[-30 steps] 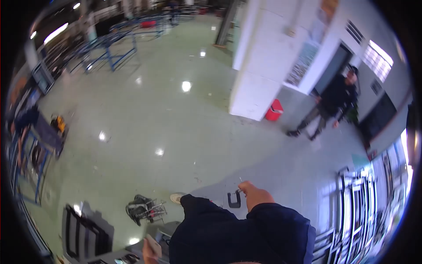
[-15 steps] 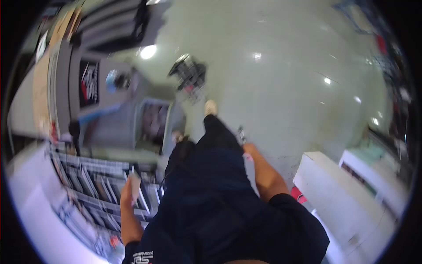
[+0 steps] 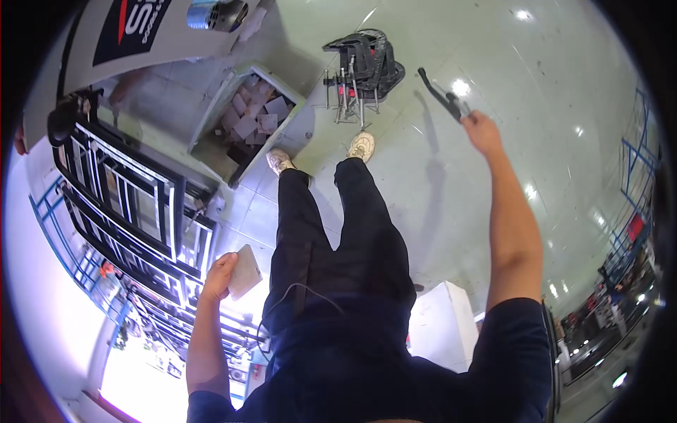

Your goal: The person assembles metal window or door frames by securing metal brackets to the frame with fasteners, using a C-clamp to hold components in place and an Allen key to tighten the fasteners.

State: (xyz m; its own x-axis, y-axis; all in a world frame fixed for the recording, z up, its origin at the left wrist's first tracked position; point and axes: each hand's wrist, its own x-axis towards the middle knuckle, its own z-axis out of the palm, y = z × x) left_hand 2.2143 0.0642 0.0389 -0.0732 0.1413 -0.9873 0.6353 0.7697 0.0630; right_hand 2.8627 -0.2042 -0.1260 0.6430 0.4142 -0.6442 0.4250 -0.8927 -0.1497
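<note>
My left hand [image 3: 222, 273] is closed around the edge of a flat, pale, squarish piece [image 3: 245, 272], like a bit of tile or board. It is held low, beside my left leg. My right hand [image 3: 482, 132] reaches forward over the floor, gripping the silver end of a black-handled hand tool [image 3: 444, 100]. The tool's dark handles point away from me, up and to the left. Its exact kind is not clear. Ahead of my feet, a black tool bag [image 3: 374, 60] stands on the floor with several metal rods sticking out.
An open-topped bin [image 3: 201, 130] with square offcuts [image 3: 248, 125] stands left of my feet. Black metal racks [image 3: 134, 190] fill the left side. A grey counter [image 3: 169, 44] with a logo sign is at upper left. A white box [image 3: 448, 324] is behind my right leg.
My right hand has swung forward and outward from my side with the tool. My left hand still holds the pale piece. The view has turned, and the bin and bag appear clearer.
</note>
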